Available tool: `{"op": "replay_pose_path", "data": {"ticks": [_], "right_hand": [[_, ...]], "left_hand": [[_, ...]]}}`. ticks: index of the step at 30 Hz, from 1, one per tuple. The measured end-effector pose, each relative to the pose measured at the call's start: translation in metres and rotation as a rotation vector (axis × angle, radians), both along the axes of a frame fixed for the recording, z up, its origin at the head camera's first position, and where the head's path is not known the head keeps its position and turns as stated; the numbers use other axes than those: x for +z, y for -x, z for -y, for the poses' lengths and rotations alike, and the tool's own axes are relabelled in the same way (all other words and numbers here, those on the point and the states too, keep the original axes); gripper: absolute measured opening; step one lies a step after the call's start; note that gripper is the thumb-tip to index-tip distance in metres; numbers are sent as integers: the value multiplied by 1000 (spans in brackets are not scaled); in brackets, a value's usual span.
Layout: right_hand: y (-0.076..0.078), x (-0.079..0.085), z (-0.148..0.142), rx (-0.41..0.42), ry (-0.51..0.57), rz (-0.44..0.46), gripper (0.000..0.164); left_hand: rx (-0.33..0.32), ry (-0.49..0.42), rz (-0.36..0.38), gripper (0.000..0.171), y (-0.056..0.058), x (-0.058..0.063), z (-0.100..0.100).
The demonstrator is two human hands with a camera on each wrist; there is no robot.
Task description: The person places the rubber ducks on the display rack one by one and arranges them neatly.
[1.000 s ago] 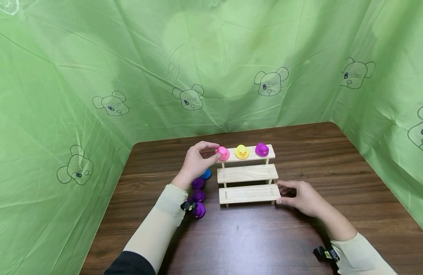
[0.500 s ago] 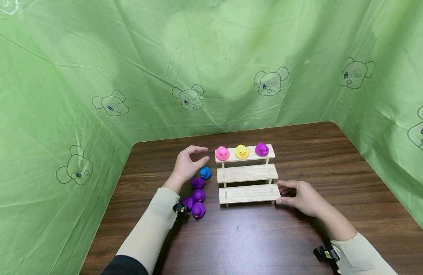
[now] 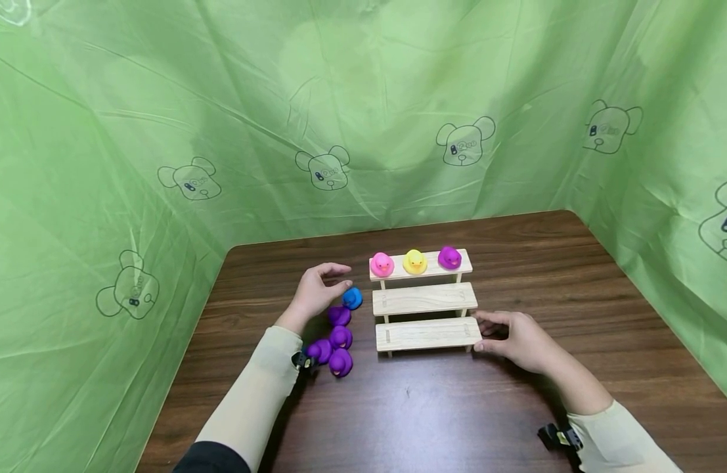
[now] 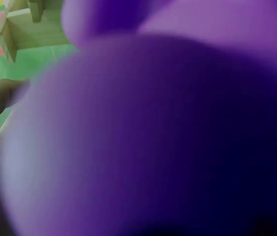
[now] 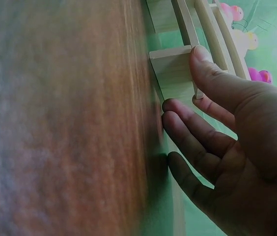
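A three-step wooden display stand (image 3: 425, 299) carries a pink rubber duck (image 3: 381, 264), a yellow duck (image 3: 415, 261) and a purple duck (image 3: 450, 257) along its top step. My left hand (image 3: 316, 292) is over the table to the left, thumb and fingers parted with nothing between them. Just under its fingertips sits a blue duck (image 3: 352, 298). My right hand (image 3: 517, 341) pinches the right end of the lowest step; in the right wrist view the thumb (image 5: 202, 56) presses on the board's edge and the index finger is on its other side.
Several purple ducks (image 3: 341, 337) stand in a cluster beside my left wrist; one purple duck (image 4: 128, 137) fills most of the left wrist view, blurred. The brown wooden table (image 3: 434, 420) ends at a green curtain (image 3: 387, 131) at the back and sides.
My left hand has let go of the pink duck on the top step and moved left and down to beside the blue duck. The right hand keeps its place.
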State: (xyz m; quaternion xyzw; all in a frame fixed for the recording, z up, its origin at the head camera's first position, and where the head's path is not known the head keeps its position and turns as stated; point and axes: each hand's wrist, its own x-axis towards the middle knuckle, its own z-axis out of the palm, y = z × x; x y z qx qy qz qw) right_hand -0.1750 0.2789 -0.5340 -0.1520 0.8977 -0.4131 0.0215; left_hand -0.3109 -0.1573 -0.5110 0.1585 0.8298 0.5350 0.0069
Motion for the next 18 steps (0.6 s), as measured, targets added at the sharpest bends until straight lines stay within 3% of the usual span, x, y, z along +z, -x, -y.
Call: {"op": "replay_pose_path", "data": {"ticks": [11,18], "right_hand": [[1,0,0,4,1,4,67],[1,1,0,6,2,9,68]], "left_hand": [[-84,47,84,39,-3,-14,5],[-80,145,88,34,-5,-19,5]]}}
